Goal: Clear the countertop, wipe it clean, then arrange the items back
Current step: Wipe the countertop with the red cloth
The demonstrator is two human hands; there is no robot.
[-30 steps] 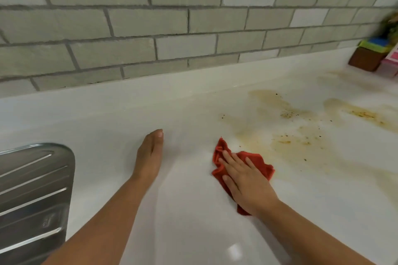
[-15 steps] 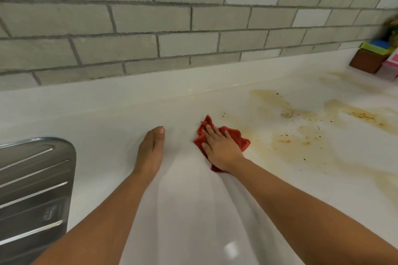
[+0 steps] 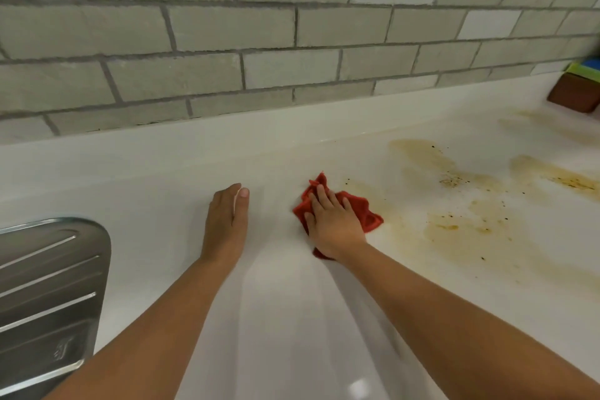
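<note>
Glossy white table [image 3: 292,318] under grey brick-tile wall [image 3: 259,42]; brown stains [image 3: 461,204] right. My right hand [image 3: 334,224] presses flat, fingers spread, on crumpled red cloth [image 3: 368,214]. Left hand [image 3: 225,224] rests flat, empty.

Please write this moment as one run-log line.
step: wiping | right hand: flat on red cloth | left hand: resting on countertop | stains: uncleaned, right of cloth

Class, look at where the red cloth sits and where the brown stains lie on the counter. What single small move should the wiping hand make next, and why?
Probably slide the right hand, pressed flat on the red cloth, rightward into the brown stains. The cloth sits at their left edge, the countertop nearer the camera looks clean, and the left hand rests flat beside it, bracing.
</note>
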